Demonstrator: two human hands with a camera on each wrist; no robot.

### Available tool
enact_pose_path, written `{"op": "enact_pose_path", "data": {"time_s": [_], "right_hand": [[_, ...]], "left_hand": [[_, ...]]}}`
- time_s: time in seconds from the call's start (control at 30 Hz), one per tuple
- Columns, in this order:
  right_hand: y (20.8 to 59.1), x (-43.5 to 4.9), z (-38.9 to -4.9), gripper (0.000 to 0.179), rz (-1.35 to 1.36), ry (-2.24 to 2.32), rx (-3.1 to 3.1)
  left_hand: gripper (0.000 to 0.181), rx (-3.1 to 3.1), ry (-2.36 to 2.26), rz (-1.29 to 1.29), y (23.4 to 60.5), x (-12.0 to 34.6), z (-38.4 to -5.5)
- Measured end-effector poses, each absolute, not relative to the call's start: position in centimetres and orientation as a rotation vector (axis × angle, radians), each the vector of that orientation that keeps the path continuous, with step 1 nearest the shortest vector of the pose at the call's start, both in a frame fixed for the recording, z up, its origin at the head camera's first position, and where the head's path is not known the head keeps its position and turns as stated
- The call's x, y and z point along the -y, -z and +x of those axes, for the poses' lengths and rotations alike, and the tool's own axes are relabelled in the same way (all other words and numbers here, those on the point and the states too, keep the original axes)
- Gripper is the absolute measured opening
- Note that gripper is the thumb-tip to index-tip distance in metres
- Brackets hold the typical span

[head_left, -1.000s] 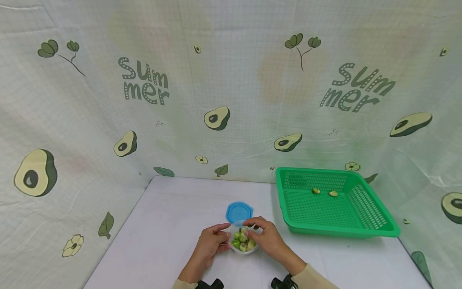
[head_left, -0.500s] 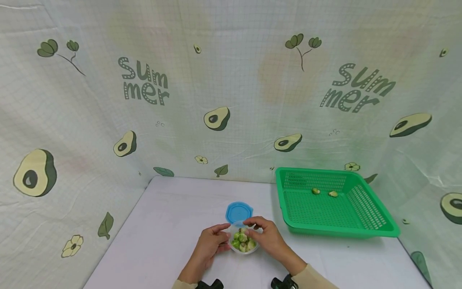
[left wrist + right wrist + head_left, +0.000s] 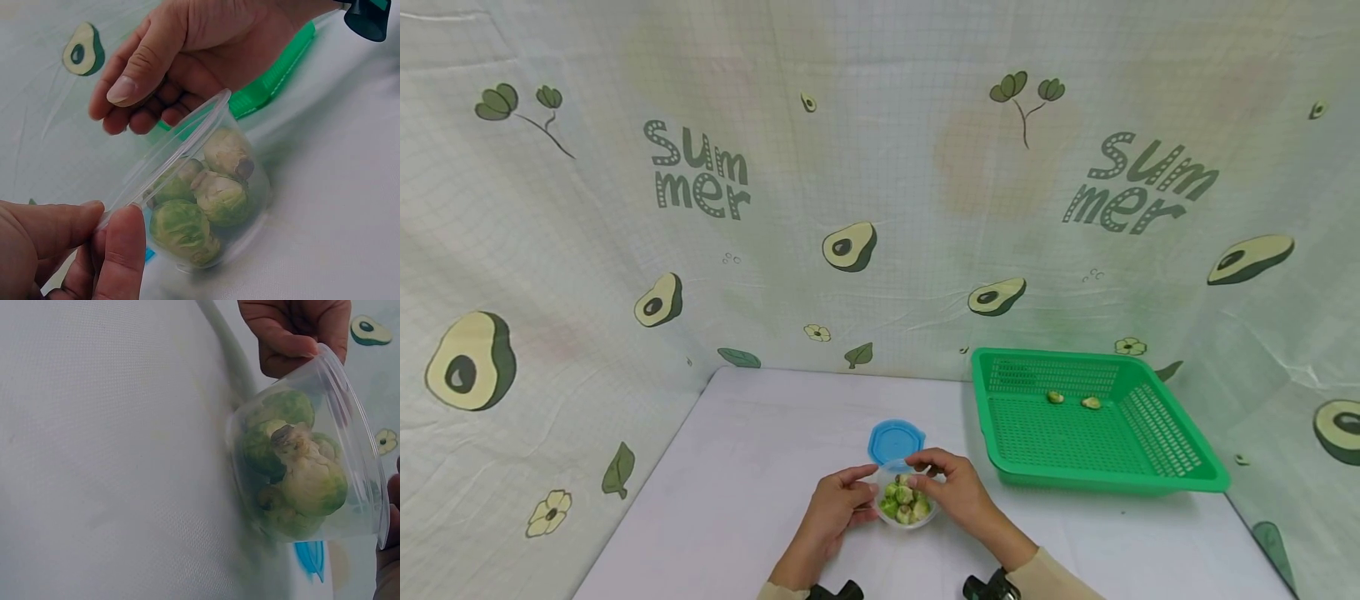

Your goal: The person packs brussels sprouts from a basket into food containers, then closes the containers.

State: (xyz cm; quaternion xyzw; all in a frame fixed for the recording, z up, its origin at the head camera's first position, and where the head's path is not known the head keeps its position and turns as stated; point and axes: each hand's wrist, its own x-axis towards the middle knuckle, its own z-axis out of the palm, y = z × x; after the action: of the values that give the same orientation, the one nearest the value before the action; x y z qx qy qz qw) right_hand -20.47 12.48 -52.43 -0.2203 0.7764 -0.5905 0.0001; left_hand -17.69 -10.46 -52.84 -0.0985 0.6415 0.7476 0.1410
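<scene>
A round clear plastic tub (image 3: 887, 518) holding several Brussels sprouts (image 3: 181, 228) stands on the white table in front of the person. My left hand (image 3: 837, 507) pinches the tub's rim between thumb and fingers on its left side. On the opposite side, my right hand (image 3: 958, 497) hovers over the rim with loosely curled fingers. In the left wrist view, nothing shows between the right hand's thumb (image 3: 122, 89) and fingers. Just behind the tub lies a blue lid (image 3: 897, 440). The right wrist view shows the sprouts piled inside through the tub wall (image 3: 365, 500).
At the back right stands a green perforated basket (image 3: 1090, 462) with two sprouts (image 3: 1056, 397) in it. The white tabletop (image 3: 752, 442) extends around the tub. A curtain (image 3: 917, 167) printed with avocados hangs behind and at both sides.
</scene>
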Motion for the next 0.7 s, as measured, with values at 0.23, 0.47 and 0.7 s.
{"op": "enact_pose_path", "data": {"time_s": [0.23,0.47,0.7], "right_hand": [[52.1,-12.6,-20.6,0.027,-0.724,1.867,-2.436],[51.2,-12.9,-20.7,0.024,-0.756,1.89,-2.446],[50.3,-13.6,-21.0,0.022,-0.762,1.912,-2.498]], "left_hand": [[0.046,-1.853,-2.158,-0.296,52.8,10.4,-17.7],[0.045,-1.854,-2.159,-0.284,52.7,10.4,-17.6],[0.044,-1.86,-2.146,-0.294,52.9,10.4,-17.7]]}}
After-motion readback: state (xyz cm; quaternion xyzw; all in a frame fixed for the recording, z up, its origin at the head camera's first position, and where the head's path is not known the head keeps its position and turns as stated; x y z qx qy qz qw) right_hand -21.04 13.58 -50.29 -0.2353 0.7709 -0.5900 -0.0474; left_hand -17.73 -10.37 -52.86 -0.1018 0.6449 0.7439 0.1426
